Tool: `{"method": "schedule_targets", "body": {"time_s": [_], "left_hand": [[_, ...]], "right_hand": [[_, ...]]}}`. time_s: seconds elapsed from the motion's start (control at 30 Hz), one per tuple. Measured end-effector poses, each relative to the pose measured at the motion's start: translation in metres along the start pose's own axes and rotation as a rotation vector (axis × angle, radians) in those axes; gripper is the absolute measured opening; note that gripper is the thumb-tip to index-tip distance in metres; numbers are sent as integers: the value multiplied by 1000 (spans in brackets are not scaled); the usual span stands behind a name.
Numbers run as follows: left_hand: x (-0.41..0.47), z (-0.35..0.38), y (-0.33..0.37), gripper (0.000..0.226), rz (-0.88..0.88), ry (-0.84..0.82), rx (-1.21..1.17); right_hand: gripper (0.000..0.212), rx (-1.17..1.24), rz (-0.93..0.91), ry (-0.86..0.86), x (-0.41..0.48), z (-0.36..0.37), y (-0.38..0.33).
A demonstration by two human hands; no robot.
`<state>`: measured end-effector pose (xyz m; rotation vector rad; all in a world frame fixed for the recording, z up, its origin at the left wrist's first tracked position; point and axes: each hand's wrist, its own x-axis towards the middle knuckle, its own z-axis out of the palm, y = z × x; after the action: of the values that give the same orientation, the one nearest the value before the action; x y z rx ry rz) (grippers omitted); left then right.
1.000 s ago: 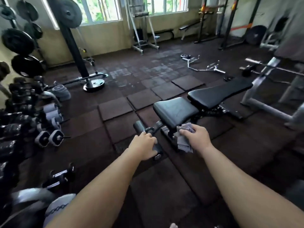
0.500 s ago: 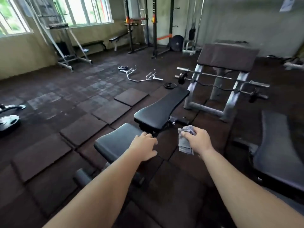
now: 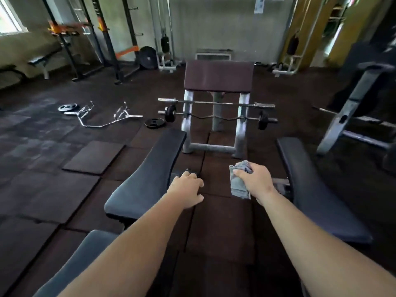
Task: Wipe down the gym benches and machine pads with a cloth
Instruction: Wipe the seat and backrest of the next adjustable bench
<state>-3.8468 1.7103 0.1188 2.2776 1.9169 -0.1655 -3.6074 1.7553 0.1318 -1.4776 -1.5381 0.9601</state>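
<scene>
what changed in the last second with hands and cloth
The left hand let go of the bench's foot roller and now hangs beside the black bench pad. The view swung right to the brown curl pad. The right hand still grips the grey cloth.

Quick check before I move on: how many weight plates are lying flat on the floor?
2. One plate lies at the left end of the chrome bar; the second plate lies beside the curl stand. Others may be hidden behind equipment.
</scene>
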Motion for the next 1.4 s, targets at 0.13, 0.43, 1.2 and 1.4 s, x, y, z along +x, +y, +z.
{"method": "schedule_targets", "body": {"time_s": [0.13,0.43,1.2,1.4], "left_hand": [[93,-24,-21,50,84,-14,27],[301,-58,-39,50,162,-20,64],[630,-106,-288,42,-339,190,-488],[681,-96,-340,33,-649,298,-973]], "right_hand": [[5,-23,59,87,69,2,-4],[4,-16,144,152,255,-13,25],[27,-33,101,-444,741,247,-32],[37,99,432,-624,801,347,-49]]}}
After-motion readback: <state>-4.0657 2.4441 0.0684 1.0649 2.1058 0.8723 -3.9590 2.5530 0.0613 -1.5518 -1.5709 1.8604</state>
